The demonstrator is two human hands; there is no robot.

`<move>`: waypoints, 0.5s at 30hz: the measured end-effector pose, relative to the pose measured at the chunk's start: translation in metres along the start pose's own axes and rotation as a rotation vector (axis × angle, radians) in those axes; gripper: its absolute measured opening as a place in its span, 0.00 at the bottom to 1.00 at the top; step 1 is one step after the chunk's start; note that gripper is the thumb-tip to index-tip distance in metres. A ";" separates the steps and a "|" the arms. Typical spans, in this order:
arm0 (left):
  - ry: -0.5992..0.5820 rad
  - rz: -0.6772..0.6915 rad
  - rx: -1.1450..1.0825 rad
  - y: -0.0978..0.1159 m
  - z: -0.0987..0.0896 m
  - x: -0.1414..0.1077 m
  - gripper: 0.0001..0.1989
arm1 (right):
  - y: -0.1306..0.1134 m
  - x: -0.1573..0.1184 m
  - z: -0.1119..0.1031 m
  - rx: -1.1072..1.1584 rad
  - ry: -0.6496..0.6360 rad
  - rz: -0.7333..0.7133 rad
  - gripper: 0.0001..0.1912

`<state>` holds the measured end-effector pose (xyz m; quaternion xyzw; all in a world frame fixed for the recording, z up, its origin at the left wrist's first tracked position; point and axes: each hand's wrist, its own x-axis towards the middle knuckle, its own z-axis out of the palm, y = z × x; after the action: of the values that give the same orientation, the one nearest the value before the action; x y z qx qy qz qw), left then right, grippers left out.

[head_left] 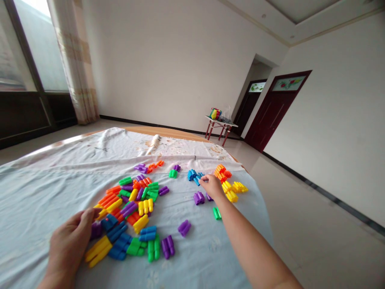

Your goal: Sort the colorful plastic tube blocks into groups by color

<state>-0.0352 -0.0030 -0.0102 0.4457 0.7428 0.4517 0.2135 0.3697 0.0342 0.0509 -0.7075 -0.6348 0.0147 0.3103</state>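
Over the blue group on the cloth, my right hand (212,186) pinches a blue plastic building piece (197,180) between thumb and fingertips. Right beside it is a cluster of other blue pieces (191,174). My left hand (72,237) rests at the near left edge of a mixed pile, its thumb and fingers drawn together by a purple piece (96,230) and a yellow one (104,214). Whatever those fingers hold is hidden. The pile mixes green pieces (153,248), orange pieces (110,200), yellow pieces (146,206) and blue pieces (120,245), mostly joined rounded tubes.
Orange pieces (221,173), yellow pieces (231,194) and purple pieces (198,198) lie in groups around my right hand. A light blue and white cloth (192,257) covers the round table. Beyond it, a small table (225,123) carries bags near the dark red door (275,110).
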 end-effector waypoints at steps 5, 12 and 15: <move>-0.035 -0.101 -0.051 0.012 -0.003 -0.005 0.23 | -0.004 0.008 0.015 -0.199 -0.131 0.065 0.07; -0.047 -0.094 -0.060 0.010 -0.002 -0.004 0.24 | -0.011 0.014 0.028 -0.268 -0.186 0.082 0.06; -0.066 -0.102 -0.069 0.005 -0.001 -0.001 0.24 | -0.012 0.016 0.029 -0.288 -0.202 0.088 0.05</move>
<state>-0.0332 -0.0034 -0.0057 0.4142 0.7412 0.4506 0.2756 0.3498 0.0605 0.0394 -0.7665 -0.6269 0.0084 0.1395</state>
